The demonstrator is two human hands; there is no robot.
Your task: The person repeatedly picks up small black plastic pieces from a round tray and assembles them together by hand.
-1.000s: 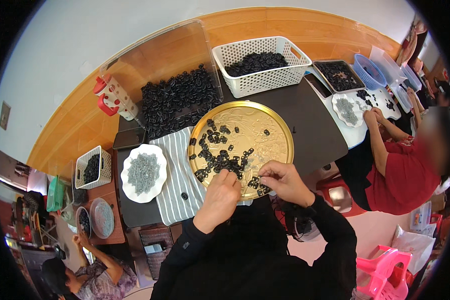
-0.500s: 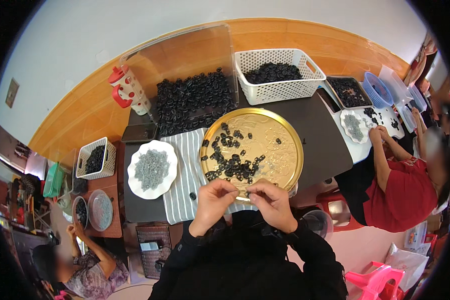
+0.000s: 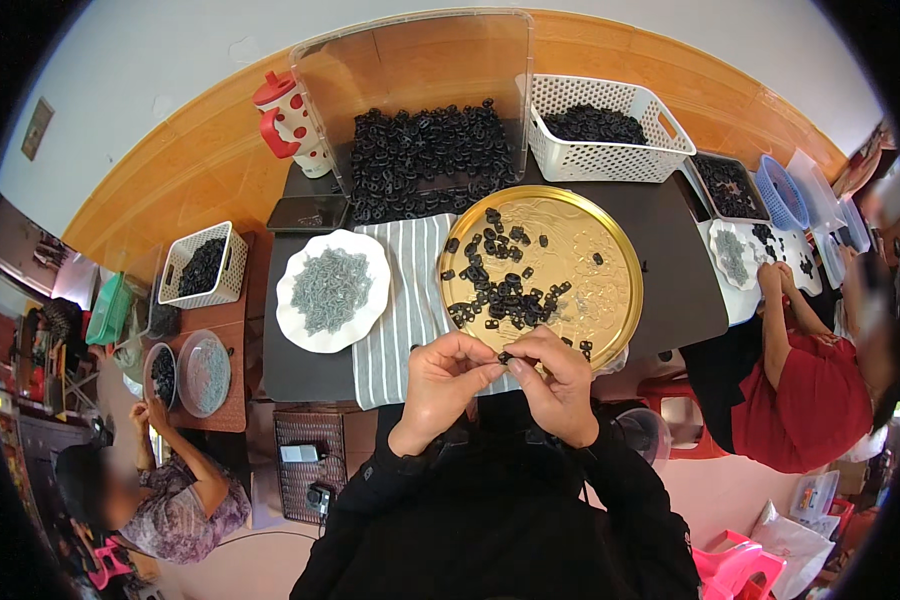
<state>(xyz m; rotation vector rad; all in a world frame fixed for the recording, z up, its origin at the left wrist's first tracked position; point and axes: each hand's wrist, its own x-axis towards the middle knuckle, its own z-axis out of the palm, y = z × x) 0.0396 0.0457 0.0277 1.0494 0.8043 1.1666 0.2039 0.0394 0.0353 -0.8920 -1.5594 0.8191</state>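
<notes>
Above the near edge of a round gold tray (image 3: 625,330), my two hands meet fingertip to fingertip. My right hand (image 3: 555,382) pinches a small black plastic part (image 3: 506,358) between thumb and forefinger. Against that same part, the thumb and forefinger of my left hand (image 3: 448,382) are pressed together; whatever they hold is too small to make out. Loose black parts (image 3: 510,300) lie scattered on the tray, mostly on its left half. To the left, a white scalloped plate (image 3: 288,318) carries a heap of small grey translucent pieces (image 3: 332,290).
A striped cloth (image 3: 400,340) lies between plate and tray. Behind stand a clear bin (image 3: 420,60) of black parts, a white basket (image 3: 610,160), a red-lidded cup (image 3: 295,125) and a dark flat phone-like object (image 3: 308,213). People work at tables on the left and right.
My hands have come together, so the left fingertips now touch the black part in the right hand. The view has shifted, moving the table up and to the right in the picture.
</notes>
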